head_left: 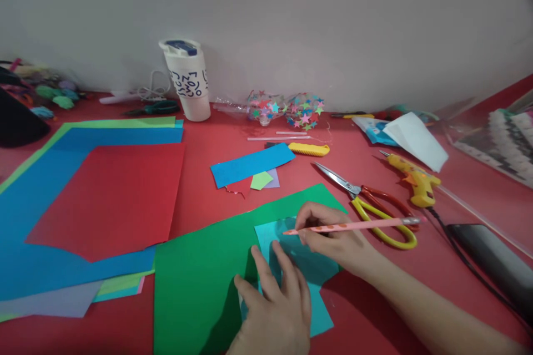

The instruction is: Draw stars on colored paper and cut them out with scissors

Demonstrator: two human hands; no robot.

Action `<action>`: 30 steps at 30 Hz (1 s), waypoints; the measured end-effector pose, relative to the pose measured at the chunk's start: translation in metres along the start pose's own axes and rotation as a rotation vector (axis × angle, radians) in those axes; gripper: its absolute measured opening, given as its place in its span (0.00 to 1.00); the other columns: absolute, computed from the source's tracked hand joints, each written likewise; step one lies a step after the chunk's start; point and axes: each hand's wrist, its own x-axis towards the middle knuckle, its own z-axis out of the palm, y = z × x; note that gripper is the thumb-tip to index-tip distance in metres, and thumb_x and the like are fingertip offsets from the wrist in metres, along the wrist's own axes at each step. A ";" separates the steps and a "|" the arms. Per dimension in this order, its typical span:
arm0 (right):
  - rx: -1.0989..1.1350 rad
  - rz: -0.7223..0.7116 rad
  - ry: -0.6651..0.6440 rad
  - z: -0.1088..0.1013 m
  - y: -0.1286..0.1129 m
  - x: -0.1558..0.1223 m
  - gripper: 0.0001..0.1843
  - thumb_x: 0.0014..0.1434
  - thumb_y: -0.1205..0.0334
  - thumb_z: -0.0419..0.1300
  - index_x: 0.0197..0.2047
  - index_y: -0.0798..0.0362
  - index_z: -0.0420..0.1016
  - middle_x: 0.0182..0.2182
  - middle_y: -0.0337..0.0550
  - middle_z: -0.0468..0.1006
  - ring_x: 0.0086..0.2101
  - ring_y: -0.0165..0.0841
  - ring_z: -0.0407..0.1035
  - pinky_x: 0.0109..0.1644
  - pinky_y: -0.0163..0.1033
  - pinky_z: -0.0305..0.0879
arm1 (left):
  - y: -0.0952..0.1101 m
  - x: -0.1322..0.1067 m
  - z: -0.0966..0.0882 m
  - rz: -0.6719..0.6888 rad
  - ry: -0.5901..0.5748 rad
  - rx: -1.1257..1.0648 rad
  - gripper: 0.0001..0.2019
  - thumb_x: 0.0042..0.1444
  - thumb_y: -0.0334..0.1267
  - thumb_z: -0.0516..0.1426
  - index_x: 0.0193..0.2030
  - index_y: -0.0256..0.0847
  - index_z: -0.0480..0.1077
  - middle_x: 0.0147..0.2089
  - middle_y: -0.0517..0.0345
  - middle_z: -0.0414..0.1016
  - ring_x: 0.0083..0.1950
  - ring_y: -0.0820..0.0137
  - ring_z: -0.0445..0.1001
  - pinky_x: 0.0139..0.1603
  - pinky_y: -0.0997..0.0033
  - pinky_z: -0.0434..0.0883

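My right hand (328, 236) is closed around a pink pencil (366, 226), its tip resting at the upper left part of a light blue paper piece (266, 233). That piece lies on a green sheet (195, 277) on the red table. My left hand (277, 305) lies flat on the light blue piece with fingers stretched out, pressing it down.
Red-and-yellow scissors (375, 205) lie just beyond my right hand, a yellow glue gun (416, 180) with its cable to their right. Red, blue and green sheets (104, 199) are stacked at left. A blue strip with scraps (250, 166), a yellow cutter (308, 149), a white tumbler (189, 80) and a bag of stars (287, 110) stand farther back.
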 end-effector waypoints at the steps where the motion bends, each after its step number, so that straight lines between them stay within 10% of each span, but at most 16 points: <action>1: -0.023 -0.032 -0.010 0.000 0.002 0.000 0.04 0.47 0.70 0.53 0.24 0.52 0.64 0.20 0.33 0.67 0.21 0.26 0.59 0.23 0.31 0.54 | 0.000 0.000 0.000 -0.003 -0.006 0.000 0.15 0.55 0.41 0.51 0.46 0.47 0.74 0.51 0.43 0.74 0.45 0.41 0.74 0.24 0.51 0.74; 30: -0.102 -0.137 -0.006 0.001 0.002 -0.001 0.07 0.51 0.70 0.52 0.23 0.52 0.65 0.19 0.34 0.67 0.21 0.26 0.59 0.23 0.31 0.54 | 0.001 -0.001 0.003 0.002 0.011 0.053 0.15 0.52 0.40 0.54 0.46 0.49 0.74 0.51 0.47 0.74 0.45 0.44 0.75 0.24 0.54 0.74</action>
